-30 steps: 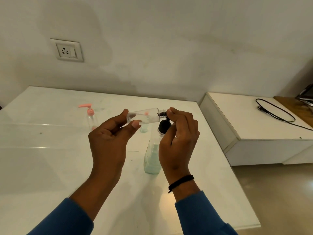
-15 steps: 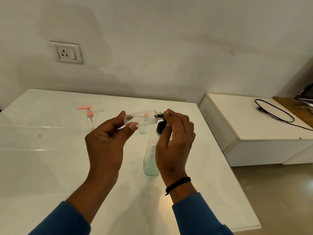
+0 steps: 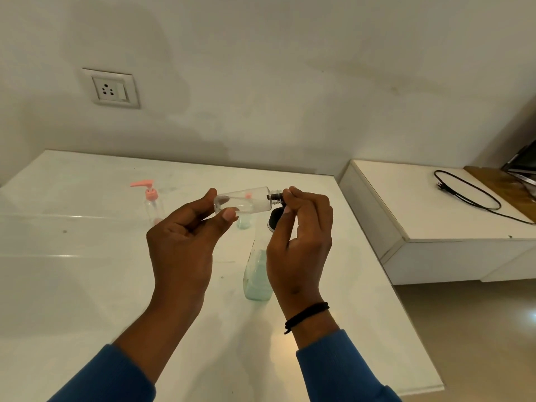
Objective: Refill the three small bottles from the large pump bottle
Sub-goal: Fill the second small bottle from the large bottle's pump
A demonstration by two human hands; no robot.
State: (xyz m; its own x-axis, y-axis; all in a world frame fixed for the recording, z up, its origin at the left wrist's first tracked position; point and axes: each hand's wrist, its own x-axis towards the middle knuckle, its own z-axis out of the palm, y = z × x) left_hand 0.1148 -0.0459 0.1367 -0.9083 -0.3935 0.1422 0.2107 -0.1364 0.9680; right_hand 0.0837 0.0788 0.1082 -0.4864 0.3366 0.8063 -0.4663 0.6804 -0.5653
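Head view: left hand (image 3: 185, 242) is pinching the base end of a small clear bottle (image 3: 245, 203), which is lying nearly level above the worktop (image 3: 72, 285). Right hand (image 3: 301, 233) is gripping its dark threaded neck (image 3: 275, 197); whether a cap is on cannot be told. Right hand is partly hiding the large bottle (image 3: 256, 274), which is standing on the worktop below, its black top (image 3: 274, 219) half covered. A second small bottle (image 3: 243, 220) is showing only in part behind the held one. A pink-pump bottle (image 3: 152, 206) is standing well apart to the left. Worktop's right edge is lying near the right forearm.
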